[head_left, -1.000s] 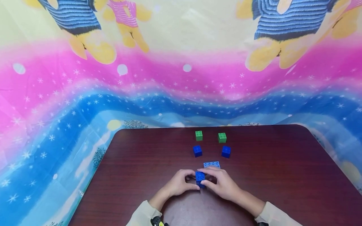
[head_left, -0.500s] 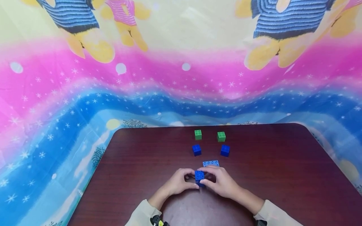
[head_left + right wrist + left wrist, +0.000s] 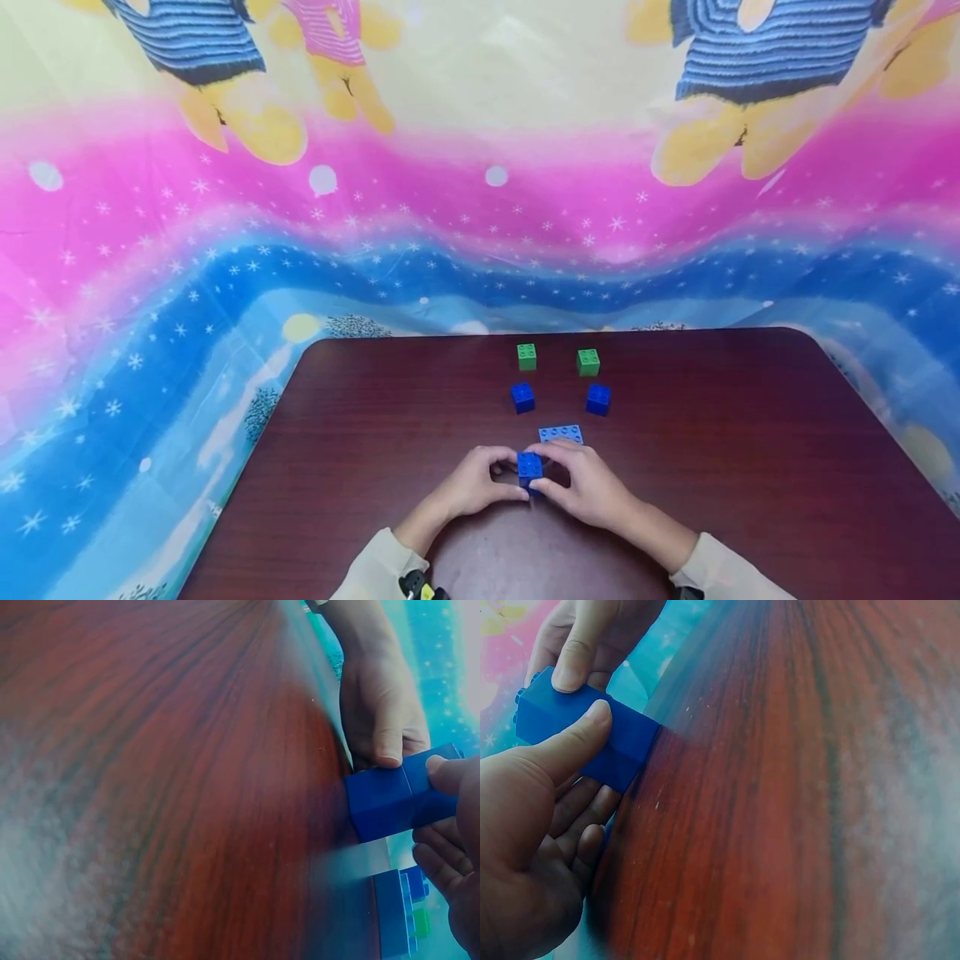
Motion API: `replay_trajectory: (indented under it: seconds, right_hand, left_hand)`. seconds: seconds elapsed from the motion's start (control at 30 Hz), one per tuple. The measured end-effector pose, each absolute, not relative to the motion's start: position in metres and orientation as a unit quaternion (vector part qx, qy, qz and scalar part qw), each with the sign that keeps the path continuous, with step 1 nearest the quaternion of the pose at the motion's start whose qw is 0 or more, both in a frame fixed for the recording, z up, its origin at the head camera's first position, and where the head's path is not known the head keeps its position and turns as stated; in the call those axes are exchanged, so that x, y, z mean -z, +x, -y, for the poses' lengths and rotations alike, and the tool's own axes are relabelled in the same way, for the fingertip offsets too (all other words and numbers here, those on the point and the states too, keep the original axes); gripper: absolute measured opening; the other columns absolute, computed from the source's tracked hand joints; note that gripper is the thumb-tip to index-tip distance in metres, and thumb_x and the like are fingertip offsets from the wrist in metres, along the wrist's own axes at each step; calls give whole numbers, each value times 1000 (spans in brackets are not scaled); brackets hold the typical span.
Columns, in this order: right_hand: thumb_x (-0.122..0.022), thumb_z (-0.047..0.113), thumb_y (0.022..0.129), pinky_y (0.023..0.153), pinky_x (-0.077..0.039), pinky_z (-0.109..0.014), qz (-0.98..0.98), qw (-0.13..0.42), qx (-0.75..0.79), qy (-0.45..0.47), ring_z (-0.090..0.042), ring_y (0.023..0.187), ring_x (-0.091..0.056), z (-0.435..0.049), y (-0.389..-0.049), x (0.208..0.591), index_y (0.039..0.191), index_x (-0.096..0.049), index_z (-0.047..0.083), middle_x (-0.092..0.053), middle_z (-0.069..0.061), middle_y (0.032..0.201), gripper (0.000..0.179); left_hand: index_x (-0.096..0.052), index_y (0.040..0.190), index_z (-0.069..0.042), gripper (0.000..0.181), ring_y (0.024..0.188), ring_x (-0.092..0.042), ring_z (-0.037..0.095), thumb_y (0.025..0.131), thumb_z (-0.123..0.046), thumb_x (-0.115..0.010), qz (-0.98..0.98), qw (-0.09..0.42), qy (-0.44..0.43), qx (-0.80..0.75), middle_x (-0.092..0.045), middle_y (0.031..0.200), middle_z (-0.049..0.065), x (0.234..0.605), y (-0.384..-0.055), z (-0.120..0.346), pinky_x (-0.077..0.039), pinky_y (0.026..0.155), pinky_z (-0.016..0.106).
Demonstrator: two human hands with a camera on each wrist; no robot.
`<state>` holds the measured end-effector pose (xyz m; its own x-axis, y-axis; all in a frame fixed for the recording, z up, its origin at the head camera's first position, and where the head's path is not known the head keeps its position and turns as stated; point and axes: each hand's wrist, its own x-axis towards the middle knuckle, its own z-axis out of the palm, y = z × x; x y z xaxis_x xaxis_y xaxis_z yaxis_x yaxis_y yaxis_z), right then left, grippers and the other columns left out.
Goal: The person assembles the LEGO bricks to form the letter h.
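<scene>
Two dark blue building blocks, one on top of the other, form a stack (image 3: 529,467) upright on the table near its front. My left hand (image 3: 474,483) pinches the lower part from the left, thumb in front. From the right, my right hand (image 3: 588,485) pinches the upper block (image 3: 431,776), and a seam shows above the lower block (image 3: 379,802) in the right wrist view. Studs face up on the stack (image 3: 544,705) in the left wrist view. Just behind my right fingers lies a light blue brick (image 3: 561,433), partly covered by that hand.
Farther back on the dark wood table (image 3: 375,433) stand a left blue block (image 3: 522,398) and a right blue block (image 3: 598,400). Behind them are a left green block (image 3: 527,357) and a right green block (image 3: 588,362). A printed cloth (image 3: 480,217) hangs beyond the table.
Both hands stay around the stack in nearly the same place. The upper block sits slightly straighter than a second ago. The whole view has shifted a little.
</scene>
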<state>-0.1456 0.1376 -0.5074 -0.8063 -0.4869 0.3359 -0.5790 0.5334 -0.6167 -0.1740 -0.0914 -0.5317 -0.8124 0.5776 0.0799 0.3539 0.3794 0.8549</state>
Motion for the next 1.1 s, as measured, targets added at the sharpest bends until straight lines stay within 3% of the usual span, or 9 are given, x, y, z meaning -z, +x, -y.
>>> replay_trajectory:
  seconds: [0.73, 1.1]
  right_hand:
    - [-85, 23, 85, 93, -55, -42, 892, 66, -348, 281, -17, 112, -66, -134, -144, 509, 121, -69, 12, -72, 2, 115, 41]
    - [-83, 23, 87, 91, -56, -42, 880, 78, -384, 268, -19, 111, -66, -134, -141, 518, 126, -69, 10, -71, -2, 119, 43]
  left_hand:
    - [-74, 107, -9, 32, 94, -67, 8, 80, -18, -89, -819, 126, 279, -486, -75, 101, -1, 527, -173, 91, -55, 85, 25]
    - [-74, 110, -9, 34, 94, -67, 5, 81, -20, -88, -824, 129, 280, -475, -74, 101, -3, 526, -172, 91, -54, 84, 23]
